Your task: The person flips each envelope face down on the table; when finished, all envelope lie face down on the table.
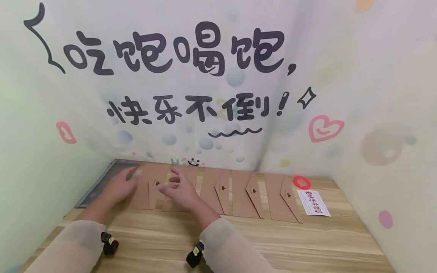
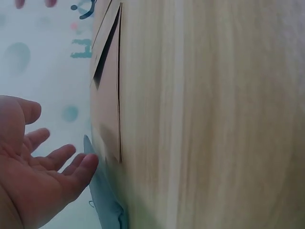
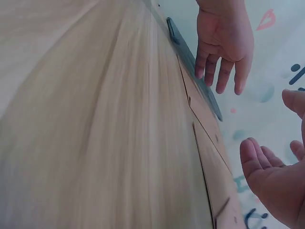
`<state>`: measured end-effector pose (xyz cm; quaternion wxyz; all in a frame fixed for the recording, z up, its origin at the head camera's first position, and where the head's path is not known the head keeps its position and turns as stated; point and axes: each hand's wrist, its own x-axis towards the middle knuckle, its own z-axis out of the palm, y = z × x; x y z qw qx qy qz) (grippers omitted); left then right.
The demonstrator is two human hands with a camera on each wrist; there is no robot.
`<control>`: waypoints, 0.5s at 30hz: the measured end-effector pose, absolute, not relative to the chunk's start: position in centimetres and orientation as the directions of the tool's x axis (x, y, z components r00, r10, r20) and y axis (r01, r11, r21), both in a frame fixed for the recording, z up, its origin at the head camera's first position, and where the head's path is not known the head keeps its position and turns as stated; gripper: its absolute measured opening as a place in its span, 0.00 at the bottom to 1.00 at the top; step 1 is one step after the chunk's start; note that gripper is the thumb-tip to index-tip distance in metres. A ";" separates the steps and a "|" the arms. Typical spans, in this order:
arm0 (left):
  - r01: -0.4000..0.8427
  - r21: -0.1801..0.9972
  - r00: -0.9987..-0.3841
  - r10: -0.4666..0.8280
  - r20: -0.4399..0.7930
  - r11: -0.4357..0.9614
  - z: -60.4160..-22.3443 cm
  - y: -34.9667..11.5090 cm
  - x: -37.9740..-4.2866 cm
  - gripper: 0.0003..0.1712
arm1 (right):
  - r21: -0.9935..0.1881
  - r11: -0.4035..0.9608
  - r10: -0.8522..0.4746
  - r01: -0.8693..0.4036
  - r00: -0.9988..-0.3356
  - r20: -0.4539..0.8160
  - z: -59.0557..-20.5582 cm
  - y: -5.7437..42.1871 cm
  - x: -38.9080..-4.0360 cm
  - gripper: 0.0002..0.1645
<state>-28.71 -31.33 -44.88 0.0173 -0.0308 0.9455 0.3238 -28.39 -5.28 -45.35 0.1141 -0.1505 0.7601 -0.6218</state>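
Note:
Several brown paper envelopes lie in a row along the back of the wooden table. Over the left edge of the leftmost envelope (image 1: 145,193) is my left hand (image 1: 123,185), its fingers loosely bent and holding nothing. My right hand (image 1: 182,191) is over the second envelope (image 1: 189,178) and covers part of it; its fingers are spread and relaxed, with nothing between them. In the right wrist view both the left hand (image 3: 226,43) and the right hand (image 3: 281,186) appear raised above the envelopes.
At the table's left end lies a flat grey tray (image 1: 82,203). A red ring (image 1: 302,182) and a white card (image 1: 313,203) with red writing lie right of the envelopes. A printed cloth (image 1: 205,87) hangs behind the table (image 1: 239,242).

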 end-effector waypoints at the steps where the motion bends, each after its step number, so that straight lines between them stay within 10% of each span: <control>1: -0.085 0.622 -0.996 -0.052 -0.070 0.779 -45.0 -31.4 -28.7 0.41 | -0.982 0.178 -0.368 -0.069 -0.930 -0.001 -45.4 -5.6 -28.4 0.44; 15: -0.077 0.625 -0.994 -0.010 -0.109 0.777 -45.2 -31.2 -29.2 0.36 | -0.979 0.030 -0.367 0.200 -0.909 -0.197 -46.3 -8.9 -29.9 0.45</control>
